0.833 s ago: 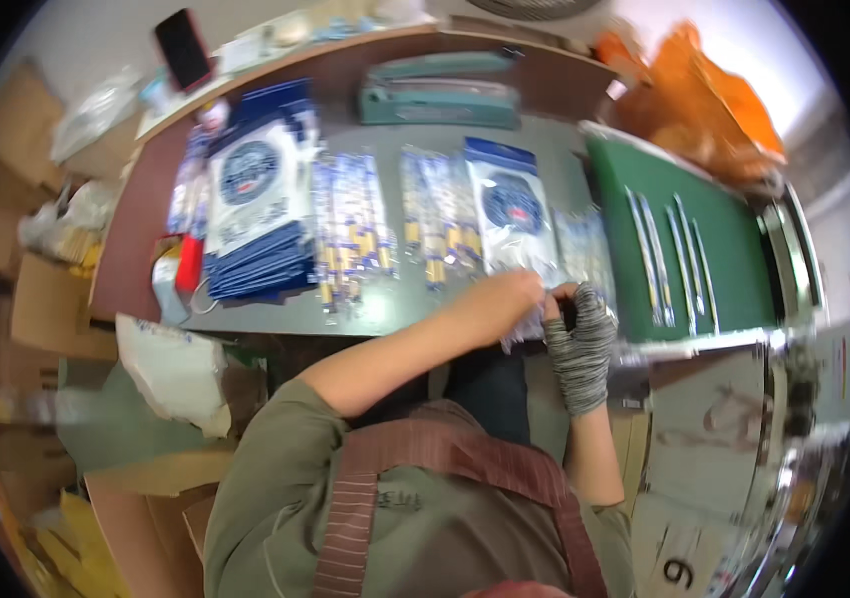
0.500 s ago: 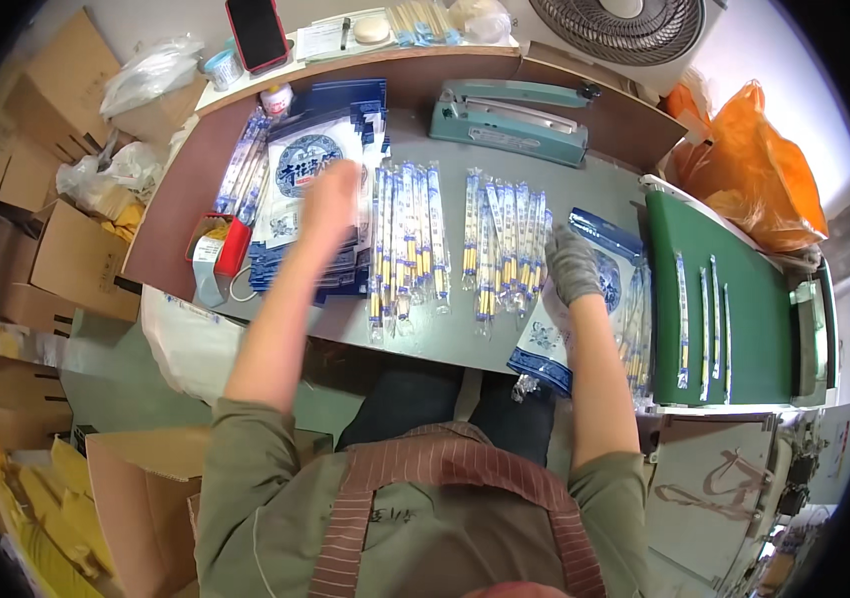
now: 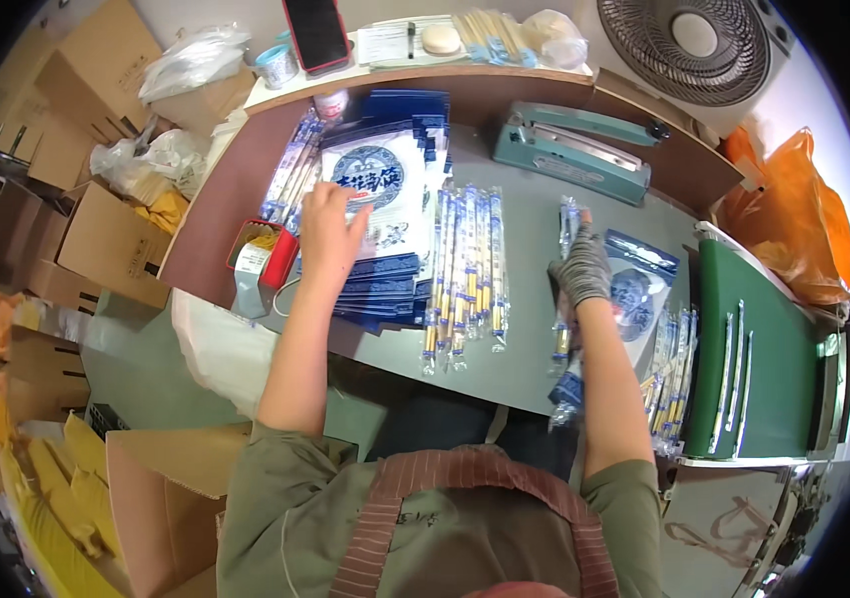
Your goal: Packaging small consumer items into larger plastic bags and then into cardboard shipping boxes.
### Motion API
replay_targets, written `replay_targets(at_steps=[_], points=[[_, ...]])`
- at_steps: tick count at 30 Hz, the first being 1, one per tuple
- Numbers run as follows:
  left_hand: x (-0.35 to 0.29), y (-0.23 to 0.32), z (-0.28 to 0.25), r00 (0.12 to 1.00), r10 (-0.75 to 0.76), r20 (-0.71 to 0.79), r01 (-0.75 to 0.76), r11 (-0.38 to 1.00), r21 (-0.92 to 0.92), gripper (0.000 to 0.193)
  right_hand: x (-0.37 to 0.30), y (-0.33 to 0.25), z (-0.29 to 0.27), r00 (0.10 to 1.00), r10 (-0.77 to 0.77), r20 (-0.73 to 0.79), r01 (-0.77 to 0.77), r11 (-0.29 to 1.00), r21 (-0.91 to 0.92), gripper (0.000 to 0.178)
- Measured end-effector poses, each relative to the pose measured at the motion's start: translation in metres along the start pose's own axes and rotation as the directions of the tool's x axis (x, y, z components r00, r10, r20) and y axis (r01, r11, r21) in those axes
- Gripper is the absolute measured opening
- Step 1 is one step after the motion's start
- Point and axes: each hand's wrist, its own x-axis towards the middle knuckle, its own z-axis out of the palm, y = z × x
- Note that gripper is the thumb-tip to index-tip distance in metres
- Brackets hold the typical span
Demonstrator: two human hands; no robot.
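Note:
My bare left hand (image 3: 331, 237) rests over the top white-and-blue printed pouch (image 3: 385, 169) of a stack, its fingers apart. My right hand (image 3: 582, 271), in a grey glove with bare fingertips, is closed round a narrow bundle of clear-wrapped chopsticks (image 3: 563, 334), which shows above and below the hand. Beside it lies another printed pouch (image 3: 636, 289), partly under my right wrist. Between my hands, a row of wrapped chopsticks (image 3: 465, 269) lies side by side on the grey tabletop. More wrapped chopsticks (image 3: 672, 379) lie to the right of my forearm.
A teal bag sealer (image 3: 574, 154) stands at the back. At right, a green belt (image 3: 774, 349) carries a few wrapped chopsticks. A red box (image 3: 264, 254) sits by the pouches. A phone (image 3: 317, 35) and a fan (image 3: 689, 45) are behind; an open carton (image 3: 161, 488) is lower left.
The view has shifted, moving the table rightward in the picture. The spread chopsticks by my right hand are now gathered under it. My left hand has lowered onto the pouch stack.

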Motion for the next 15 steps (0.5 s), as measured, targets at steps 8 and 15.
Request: replay_targets(at_steps=[8,15], points=[[0.029,-0.103,-0.006,0.979,-0.198,0.042,0.184,0.958,0.220,0.024,0.018,0.016,0.012,0.999,0.023,0.050,-0.051,0.708,0.704,0.052],[0.069,-0.140,0.040,0.829,-0.444,0.339,0.322,0.875,0.360,0.044,-0.062,0.008,-0.028,0.923,-0.119,0.366,-0.381,-0.148,0.913,0.020]])
